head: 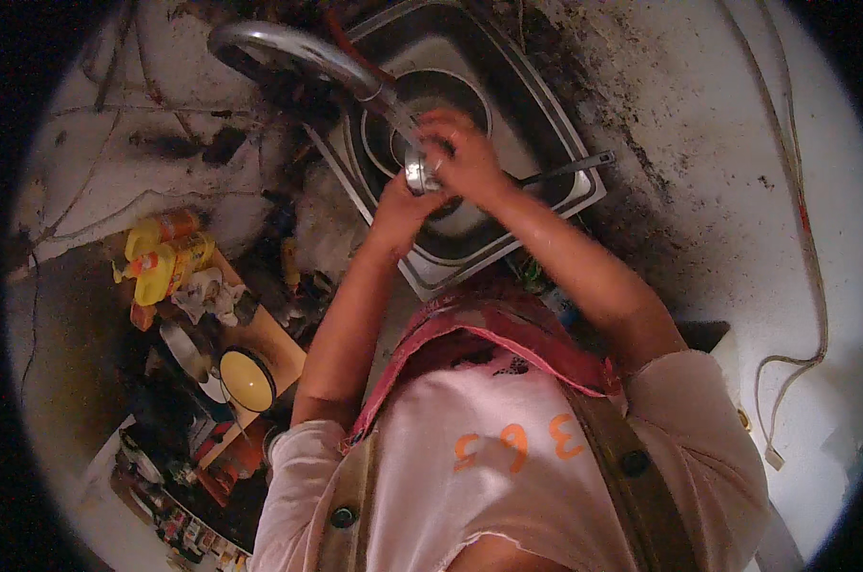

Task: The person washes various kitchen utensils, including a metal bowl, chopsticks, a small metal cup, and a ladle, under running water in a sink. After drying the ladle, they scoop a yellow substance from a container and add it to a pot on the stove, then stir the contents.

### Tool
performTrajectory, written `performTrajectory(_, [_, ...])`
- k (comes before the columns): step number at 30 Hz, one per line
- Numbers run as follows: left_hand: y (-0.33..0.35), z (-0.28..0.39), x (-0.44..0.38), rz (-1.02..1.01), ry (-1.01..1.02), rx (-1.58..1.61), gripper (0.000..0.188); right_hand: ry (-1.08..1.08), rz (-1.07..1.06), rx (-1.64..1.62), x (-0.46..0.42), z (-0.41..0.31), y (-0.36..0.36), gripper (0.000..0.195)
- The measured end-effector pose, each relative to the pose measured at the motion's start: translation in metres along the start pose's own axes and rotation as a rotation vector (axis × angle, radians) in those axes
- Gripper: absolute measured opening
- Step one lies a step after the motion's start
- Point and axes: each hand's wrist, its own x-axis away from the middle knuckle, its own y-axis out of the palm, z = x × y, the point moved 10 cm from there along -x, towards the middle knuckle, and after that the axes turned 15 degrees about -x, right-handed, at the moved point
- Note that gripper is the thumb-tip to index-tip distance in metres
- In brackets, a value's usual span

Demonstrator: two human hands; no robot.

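Note:
A stainless steel sink [503, 239] lies before me, with a round metal basin [467, 80] inside it. Over the basin, my left hand [403, 207] grips a small shiny metal vessel [417, 171] from below. My right hand [467, 157] is at the vessel's other side, its fingers bent; whether they hold something is hidden. From the upper left a curved chrome faucet [317, 51] reaches down to the hands, and water seems to run from its end. A dark handle [574, 169] of a utensil rests across the sink's right rim.
Left of me, a wooden shelf [278, 336] holds yellow bottles [156, 272], crumpled plastic and a round yellow-faced dish or lid [247, 379]. Stained wall [617, 93] borders the sink at right. A cable [807, 214] hangs farther right.

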Motion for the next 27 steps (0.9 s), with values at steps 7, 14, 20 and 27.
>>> performTrajectory(7, [0.005, 0.009, 0.006, -0.054, -0.104, -0.267, 0.023, 0.356, 0.029, -0.318, -0.02, 0.051, -0.018, 0.022])
performTrajectory(14, [-0.015, 0.003, 0.0, 0.111, -0.003, -0.28, 0.036, -0.166, -0.191, 0.179, 0.008, -0.043, 0.031, 0.022])
performTrajectory(20, [-0.005, -0.006, -0.006, 0.014, -0.019, 0.269, 0.034, 0.555, 0.197, -0.608, -0.003, 0.094, -0.012, 0.029])
performTrajectory(27, [-0.019, -0.043, -0.009, 0.245, -0.168, 0.89, 0.036, 0.32, 0.438, -0.211, 0.038, 0.05, -0.02, 0.025])
